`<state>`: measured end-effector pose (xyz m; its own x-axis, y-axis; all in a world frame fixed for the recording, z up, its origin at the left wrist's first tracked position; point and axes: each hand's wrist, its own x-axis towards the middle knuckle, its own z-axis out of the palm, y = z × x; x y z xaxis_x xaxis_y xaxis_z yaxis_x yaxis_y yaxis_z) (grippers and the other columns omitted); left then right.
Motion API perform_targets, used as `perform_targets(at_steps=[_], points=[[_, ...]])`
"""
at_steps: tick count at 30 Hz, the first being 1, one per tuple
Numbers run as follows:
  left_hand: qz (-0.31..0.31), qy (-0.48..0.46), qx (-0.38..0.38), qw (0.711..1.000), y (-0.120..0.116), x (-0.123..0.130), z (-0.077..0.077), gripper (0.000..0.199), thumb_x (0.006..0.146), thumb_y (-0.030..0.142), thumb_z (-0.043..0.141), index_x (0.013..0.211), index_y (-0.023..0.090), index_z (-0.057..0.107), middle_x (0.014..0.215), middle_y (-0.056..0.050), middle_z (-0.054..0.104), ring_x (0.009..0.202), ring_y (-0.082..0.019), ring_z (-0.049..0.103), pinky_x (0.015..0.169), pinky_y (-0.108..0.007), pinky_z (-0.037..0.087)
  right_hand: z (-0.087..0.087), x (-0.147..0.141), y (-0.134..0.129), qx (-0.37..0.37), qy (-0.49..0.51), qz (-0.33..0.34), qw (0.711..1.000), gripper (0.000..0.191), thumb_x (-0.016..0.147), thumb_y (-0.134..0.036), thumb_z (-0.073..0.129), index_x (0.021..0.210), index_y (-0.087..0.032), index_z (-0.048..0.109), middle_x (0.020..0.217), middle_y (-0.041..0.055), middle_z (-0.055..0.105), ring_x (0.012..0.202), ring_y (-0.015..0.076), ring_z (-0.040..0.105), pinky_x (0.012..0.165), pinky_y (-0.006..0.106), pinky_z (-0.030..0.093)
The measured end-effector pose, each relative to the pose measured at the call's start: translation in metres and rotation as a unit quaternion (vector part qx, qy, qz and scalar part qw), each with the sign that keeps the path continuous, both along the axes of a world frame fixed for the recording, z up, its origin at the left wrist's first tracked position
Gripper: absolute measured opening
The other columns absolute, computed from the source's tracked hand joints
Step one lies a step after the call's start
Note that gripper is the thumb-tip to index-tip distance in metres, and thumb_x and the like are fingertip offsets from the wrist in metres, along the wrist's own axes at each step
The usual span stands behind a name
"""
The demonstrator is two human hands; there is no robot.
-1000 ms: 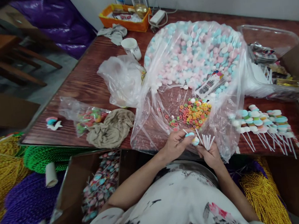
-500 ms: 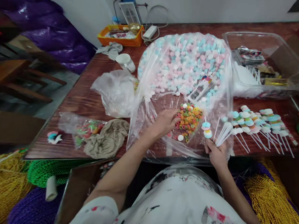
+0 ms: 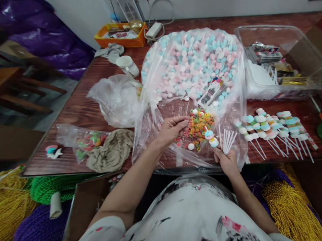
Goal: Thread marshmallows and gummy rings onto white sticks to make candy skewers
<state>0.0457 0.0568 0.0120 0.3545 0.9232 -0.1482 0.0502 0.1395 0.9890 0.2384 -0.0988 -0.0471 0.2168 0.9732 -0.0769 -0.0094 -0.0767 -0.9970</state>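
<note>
My left hand [image 3: 172,130] is over the near left side of a pile of colourful ring-shaped cereal [image 3: 201,125], thumb and fingertips pinched together. Whatever is between those fingertips is too small to make out. In my right hand [image 3: 228,161] are a bundle of thin white sticks [image 3: 227,140] and one stick threaded with blue, white and yellowish pieces [image 3: 211,138]. That threaded stick leans left, over the pile's right edge. Behind the pile, many pink, blue and white marshmallow-like candies [image 3: 192,61] lie in a clear plastic bag [image 3: 152,113].
Finished-looking candy sticks [image 3: 274,123] lie in a row at right. Behind them stands a clear plastic bin [image 3: 280,28] with packets. Printed cards [image 3: 212,90] rest on the candies. To the left are a crumpled cloth [image 3: 112,150], a mug [image 3: 127,65] and an orange tray [image 3: 139,41].
My right hand has shifted left, and its threaded stick now tilts toward the cereal. My left fingers have drawn together into a pinch. The whole view has shifted slightly.
</note>
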Motion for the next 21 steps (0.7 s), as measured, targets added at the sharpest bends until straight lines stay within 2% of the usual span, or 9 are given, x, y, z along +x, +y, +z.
perform_targets(at_steps=[3, 7, 10, 14, 21], points=[[0.027, -0.138, -0.125, 0.982, -0.020, 0.005, 0.008, 0.035, 0.064, 0.032, 0.084, 0.093, 0.013, 0.077, 0.072, -0.005, 0.072, 0.055, -0.008, 0.058, 0.046, -0.018, 0.038, 0.007, -0.005, 0.001, -0.004, -0.026, 0.031, 0.999, 0.044, 0.091, -0.036, 0.054, 0.052, -0.019, 0.046, 0.047, -0.0049, 0.044, 0.046, 0.0084, 0.039, 0.049, 0.023, 0.031], [0.067, -0.216, -0.181, 0.957, -0.040, 0.010, 0.008, 0.034, 0.059, 0.025, 0.088, 0.088, 0.013, 0.077, 0.068, -0.004, 0.072, 0.053, -0.009, 0.061, 0.043, -0.016, 0.041, 0.013, -0.015, 0.002, -0.010, -0.038, 0.067, 0.997, 0.041, 0.092, -0.038, 0.053, 0.055, -0.020, 0.046, 0.049, -0.0052, 0.042, 0.047, 0.0085, 0.037, 0.048, 0.023, 0.031], [0.100, -0.244, -0.190, 0.946, -0.046, 0.009, 0.005, 0.034, 0.057, 0.024, 0.089, 0.087, 0.014, 0.077, 0.064, -0.002, 0.072, 0.050, -0.009, 0.062, 0.041, -0.015, 0.042, 0.014, -0.021, 0.002, -0.007, -0.054, 0.084, 0.995, 0.036, 0.092, -0.039, 0.053, 0.062, -0.020, 0.052, 0.050, -0.0053, 0.042, 0.048, 0.0093, 0.037, 0.048, 0.022, 0.033], [0.134, -0.279, -0.185, 0.933, -0.050, 0.001, 0.002, 0.035, 0.058, 0.023, 0.089, 0.089, 0.016, 0.077, 0.067, -0.002, 0.073, 0.051, -0.009, 0.063, 0.041, -0.014, 0.042, 0.016, -0.024, 0.002, 0.007, -0.082, 0.082, 0.993, 0.032, 0.092, -0.042, 0.053, 0.073, -0.019, 0.064, 0.051, -0.0027, 0.047, 0.054, 0.0137, 0.046, 0.050, 0.023, 0.038], [0.144, -0.276, -0.168, 0.935, -0.058, -0.005, -0.004, 0.034, 0.059, 0.024, 0.089, 0.089, 0.015, 0.077, 0.070, -0.003, 0.075, 0.049, -0.008, 0.061, 0.040, -0.014, 0.043, 0.021, -0.027, 0.001, 0.021, -0.132, 0.108, 0.985, 0.028, 0.093, -0.035, 0.052, 0.079, -0.019, 0.070, 0.056, 0.0004, 0.057, 0.063, 0.0178, 0.057, 0.059, 0.025, 0.046]])
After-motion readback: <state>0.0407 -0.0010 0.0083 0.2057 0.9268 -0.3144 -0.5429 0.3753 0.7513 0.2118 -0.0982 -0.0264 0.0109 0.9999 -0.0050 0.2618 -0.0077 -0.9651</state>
